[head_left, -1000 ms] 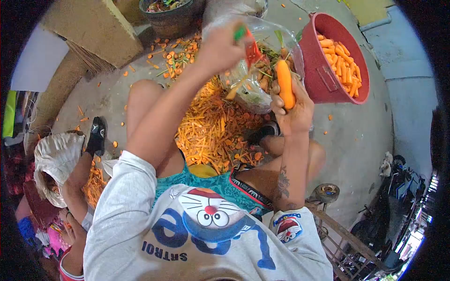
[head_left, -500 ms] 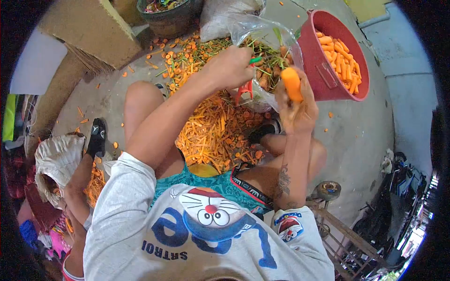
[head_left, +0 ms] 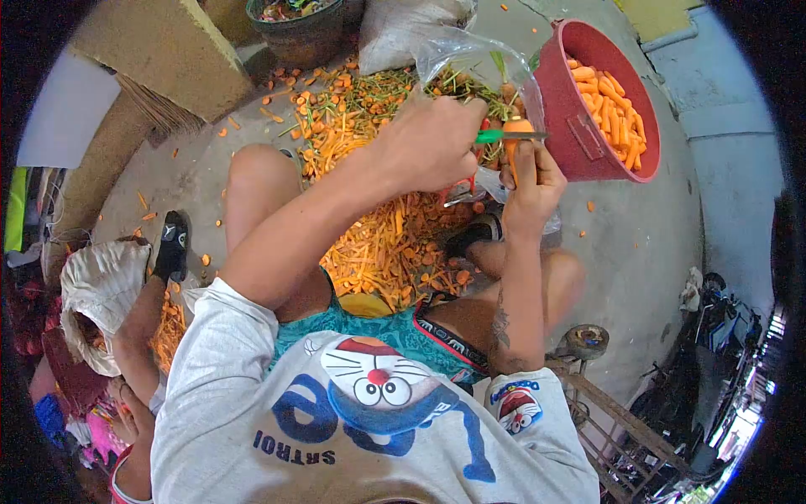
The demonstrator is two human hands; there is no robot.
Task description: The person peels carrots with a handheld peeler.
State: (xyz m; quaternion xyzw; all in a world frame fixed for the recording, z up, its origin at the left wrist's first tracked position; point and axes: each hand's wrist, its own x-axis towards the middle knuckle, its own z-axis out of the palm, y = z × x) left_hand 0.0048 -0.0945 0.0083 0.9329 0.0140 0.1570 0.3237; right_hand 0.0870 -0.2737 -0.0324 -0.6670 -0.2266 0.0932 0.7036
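My left hand (head_left: 445, 139) is closed round the green handle of a knife (head_left: 489, 135), whose blade lies across the upper end of an orange peeled carrot (head_left: 514, 168). Below the same hand shows a red tool (head_left: 472, 183), perhaps a peeler; whether those fingers grip it too is hard to tell. My right hand (head_left: 537, 181) wraps round the carrot and holds it upright, thumb near the blade. Behind both hands stands a clear plastic bag (head_left: 445, 50) with unpeeled carrots and green stems. Orange peelings (head_left: 369, 248) and cut ends are heaped between my legs.
A red tub (head_left: 579, 126) of peeled carrots stands at the right. At the back are a dark bucket (head_left: 298, 38) and a white sack (head_left: 395, 42). A metal frame (head_left: 625, 420) is at lower right. Another person's leg and hand (head_left: 130, 412) show at left beside a sack (head_left: 101, 290).
My left hand has moved right, bringing the knife against the top of the carrot. My right hand has turned and shifted slightly, its fingers now lower round the carrot.
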